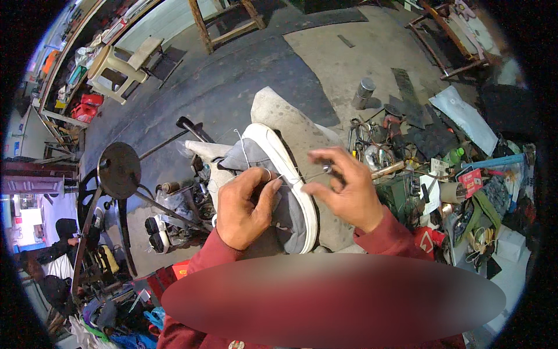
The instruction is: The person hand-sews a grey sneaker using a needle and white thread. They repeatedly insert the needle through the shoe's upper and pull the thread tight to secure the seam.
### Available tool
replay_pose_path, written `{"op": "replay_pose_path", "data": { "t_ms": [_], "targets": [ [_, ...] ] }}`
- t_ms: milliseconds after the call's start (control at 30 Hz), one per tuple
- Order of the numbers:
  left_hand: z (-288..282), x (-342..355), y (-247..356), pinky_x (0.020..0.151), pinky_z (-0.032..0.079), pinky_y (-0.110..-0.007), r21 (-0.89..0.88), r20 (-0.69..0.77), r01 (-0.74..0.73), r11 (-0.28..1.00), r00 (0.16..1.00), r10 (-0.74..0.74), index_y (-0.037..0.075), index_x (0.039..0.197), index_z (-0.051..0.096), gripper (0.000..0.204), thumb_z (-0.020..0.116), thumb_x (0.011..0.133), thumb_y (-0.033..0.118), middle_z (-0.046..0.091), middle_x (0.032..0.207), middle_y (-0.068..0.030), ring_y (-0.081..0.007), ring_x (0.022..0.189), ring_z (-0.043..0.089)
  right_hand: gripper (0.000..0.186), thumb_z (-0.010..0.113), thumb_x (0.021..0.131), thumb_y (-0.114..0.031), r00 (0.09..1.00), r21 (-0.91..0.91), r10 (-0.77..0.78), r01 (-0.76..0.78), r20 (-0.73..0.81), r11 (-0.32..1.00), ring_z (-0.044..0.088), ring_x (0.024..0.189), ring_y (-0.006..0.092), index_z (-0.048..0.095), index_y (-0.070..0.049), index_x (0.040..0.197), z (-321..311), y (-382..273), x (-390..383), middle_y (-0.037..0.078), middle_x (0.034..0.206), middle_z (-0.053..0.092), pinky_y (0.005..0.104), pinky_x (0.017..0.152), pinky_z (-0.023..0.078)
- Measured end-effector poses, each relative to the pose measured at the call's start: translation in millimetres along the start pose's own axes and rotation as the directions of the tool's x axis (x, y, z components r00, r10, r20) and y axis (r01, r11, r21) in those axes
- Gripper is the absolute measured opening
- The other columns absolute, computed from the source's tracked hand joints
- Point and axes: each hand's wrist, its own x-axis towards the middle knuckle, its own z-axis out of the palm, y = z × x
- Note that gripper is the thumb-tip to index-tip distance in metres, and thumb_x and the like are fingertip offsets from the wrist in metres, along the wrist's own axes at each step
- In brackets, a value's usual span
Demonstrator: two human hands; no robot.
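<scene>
A grey shoe with a white sole lies on its side on a pale cloth over my lap. My left hand is closed at the shoe's upper, thumb and forefinger pinching white thread that loops over the shoe. On the sole's other side is my right hand, with thumb and forefinger apart. From it a thin metal shaft, apparently an awl, points at the sole's edge; its handle is hidden in the curled fingers.
Left stands a black iron stand with a round plate. Tools and a metal canister lie to the right, beside a cluttered heap with a white packet. A plastic stool stands far left; a wooden frame is at the back.
</scene>
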Motion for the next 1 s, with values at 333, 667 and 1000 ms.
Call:
{"op": "replay_pose_path", "data": {
  "t_ms": [333, 667, 1000],
  "targets": [
    [-54.3, -0.9, -54.5, 0.053, 0.036, -0.025, -0.788, -0.211, 0.027, 0.615, 0.926, -0.312, 0.005, 0.109, 0.062, 0.029, 0.049, 0.109, 0.031, 0.044, 0.063, 0.0039, -0.0069, 0.055, 0.04, 0.037, 0.086, 0.08, -0.031, 0.986, -0.193, 0.075, -0.046, 0.147, 0.98, 0.066, 0.058, 0.0315, 0.057, -0.008, 0.084, 14.8, 0.5, -11.4, 0.014, 0.065, 0.063, 0.0423, 0.051, 0.046],
    [-106.3, -37.0, -138.9, 0.051, 0.031, -0.028, -0.912, -0.216, 0.064, 0.406, 0.766, -0.606, 0.007, 0.103, 0.06, 0.025, 0.052, 0.108, 0.03, 0.034, 0.064, 0.0052, -0.0088, 0.054, 0.03, 0.029, 0.082, 0.083, -0.02, 0.977, -0.183, -0.137, 0.166, 0.161, 0.969, 0.063, 0.057, 0.0328, 0.056, -0.007, 0.079, 20.1, 8.9, -4.9, 0.013, 0.063, 0.06, 0.0421, 0.051, 0.045],
    [-126.6, -50.5, -86.3, 0.071, 0.054, -0.028, 0.141, -0.344, 0.456, 0.879, 0.855, -0.388, -0.003, 0.127, 0.053, 0.044, 0.071, 0.096, 0.022, 0.064, 0.116, -0.0134, -0.0134, 0.089, 0.064, 0.028, 0.067, 0.091, -0.008, 0.999, -0.132, -0.015, 0.01, -0.034, 0.991, 0.065, 0.075, 0.0355, 0.063, -0.003, 0.118, -9.2, -11.5, -11.5, 0.016, 0.088, 0.063, 0.0394, 0.064, 0.051]
  ]
}}
